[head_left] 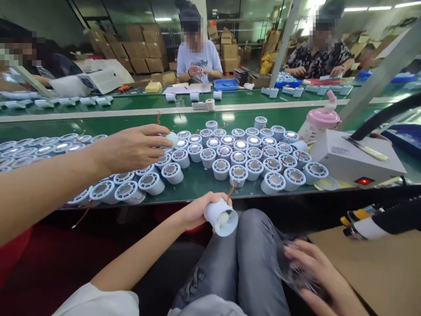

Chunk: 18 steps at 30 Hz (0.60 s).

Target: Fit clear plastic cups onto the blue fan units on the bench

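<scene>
My left hand (194,213) is closed round a white round housing (221,217) with red wires, held over my lap just below the table edge. My right hand (314,274) lies lower right on my thigh, fingers curled into a crumpled clear plastic bag (291,267), slightly blurred. Several matching white housings (238,174) with shiny metal centres stand packed on the green table (197,180) in front of me. A co-worker's bare arm reaches in from the left, and that hand (134,148) pinches a small pale dome (172,138) above the housings.
A white box with a lit red switch (351,162) and a pink-lidded bottle (320,123) stand at right. A black, yellow and white tool (368,224) rests on a cardboard sheet (381,267). Three other people sit across the green conveyor (131,103), with stacked cartons behind them.
</scene>
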Motion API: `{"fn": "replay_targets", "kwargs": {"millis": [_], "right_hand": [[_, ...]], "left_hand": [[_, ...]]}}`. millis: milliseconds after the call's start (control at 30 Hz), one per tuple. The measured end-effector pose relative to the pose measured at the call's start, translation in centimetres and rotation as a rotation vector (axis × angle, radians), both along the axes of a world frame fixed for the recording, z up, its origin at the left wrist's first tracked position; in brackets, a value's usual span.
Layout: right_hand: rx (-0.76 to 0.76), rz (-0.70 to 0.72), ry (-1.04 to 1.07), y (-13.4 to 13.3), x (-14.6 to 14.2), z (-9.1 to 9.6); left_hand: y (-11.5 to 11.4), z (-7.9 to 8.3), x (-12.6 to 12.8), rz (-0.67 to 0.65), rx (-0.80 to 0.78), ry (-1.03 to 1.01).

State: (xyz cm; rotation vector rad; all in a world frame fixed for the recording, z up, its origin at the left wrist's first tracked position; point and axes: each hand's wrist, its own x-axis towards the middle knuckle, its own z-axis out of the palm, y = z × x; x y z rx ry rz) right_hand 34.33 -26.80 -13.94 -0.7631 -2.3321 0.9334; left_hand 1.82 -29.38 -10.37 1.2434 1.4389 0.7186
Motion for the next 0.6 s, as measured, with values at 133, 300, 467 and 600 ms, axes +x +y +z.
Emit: {"fn": "replay_targets", "kwargs": {"millis": [133,300,467,600], "right_hand": [[0.414,0.033,-0.109,-0.4,-4.9,0.6],[0.446,-0.058,-0.320,0.7,-7.3,1.0],[-0.048,0.009,-0.285,1.2,-6.1,1.3],[-0.344,-0.054,-0.082,1.0,-5.6,1.7]], "left_hand": [[0.1,-1.5,3.0,-0.189,-0.157,-0.215],[0.1,-0.6,3.9,-0.394,0.003,0.014],[-0.7,-0.5,4.9,-0.227,0.250,0.209],[-1.0,-2.8,5.4,-0.127,0.371,0.130]]}}
